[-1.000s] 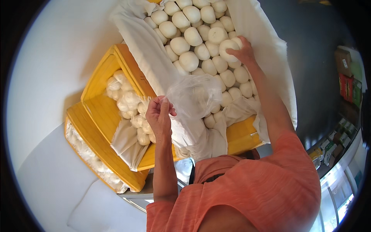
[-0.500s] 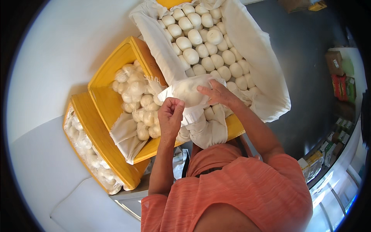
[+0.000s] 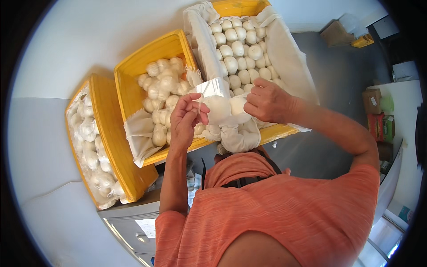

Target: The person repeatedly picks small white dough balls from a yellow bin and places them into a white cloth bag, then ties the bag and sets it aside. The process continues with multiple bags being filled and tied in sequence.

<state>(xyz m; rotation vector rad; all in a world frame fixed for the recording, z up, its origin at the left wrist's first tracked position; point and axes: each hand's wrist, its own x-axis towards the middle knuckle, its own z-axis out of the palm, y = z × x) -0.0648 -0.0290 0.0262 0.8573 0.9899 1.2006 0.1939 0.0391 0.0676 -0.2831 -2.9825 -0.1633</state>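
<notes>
Two round white steamed buns (image 3: 219,109) sit side by side in a clear plastic bag (image 3: 201,101) at the near edge of the cloth-lined bin. My left hand (image 3: 186,116) is at their left, thumb and fingers closed on the bag's thin edge. At their right, my right hand (image 3: 269,102) is a fist with the bag's other end seemingly gripped in it; the fingertips are hidden. A stack of flat white bags (image 3: 211,87) lies just beyond the buns. Rows of loose steamed buns (image 3: 242,63) fill the bin behind.
White cloth (image 3: 293,55) lines the large yellow bin (image 3: 242,7). Left of it, a yellow crate (image 3: 126,71) holds bagged buns (image 3: 165,84), and another yellow crate (image 3: 118,147) farther left holds more. Boxes and packets (image 3: 371,101) stand along the right wall.
My right hand has left the top of the bagged bun, moved right and closed into a fist. My left hand stays near the bag's left side. The view has shifted.
</notes>
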